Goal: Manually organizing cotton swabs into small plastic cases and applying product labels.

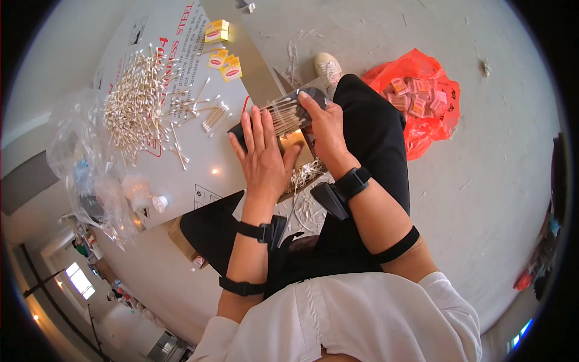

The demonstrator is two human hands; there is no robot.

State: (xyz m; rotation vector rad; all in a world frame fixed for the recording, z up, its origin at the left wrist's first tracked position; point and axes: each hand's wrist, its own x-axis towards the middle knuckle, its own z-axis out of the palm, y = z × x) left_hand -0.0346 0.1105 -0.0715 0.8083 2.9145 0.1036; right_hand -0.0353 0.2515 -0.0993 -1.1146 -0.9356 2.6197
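A row of cotton swabs [284, 118] lies side by side across a dark flat piece [312, 96] between my hands. My right hand [327, 134] grips the right end of this piece, thumb on top and the other fingers mostly hidden beneath. My left hand [263, 158] rests with its fingers stretched out over the piece's left part, beside the swabs. To the left, a large heap of loose cotton swabs [134, 108] covers part of the sheet-covered table [187, 160]. A small bundle of swabs [216, 116] lies nearer my left hand.
Small yellow boxes [216, 31] sit at the table's far edge. A clear plastic bag [78, 142] hangs at the left. Below my hands is a container of white scraps [306, 174]. On the floor at right, a red plastic bag [381, 75] holds several pink packs [418, 107].
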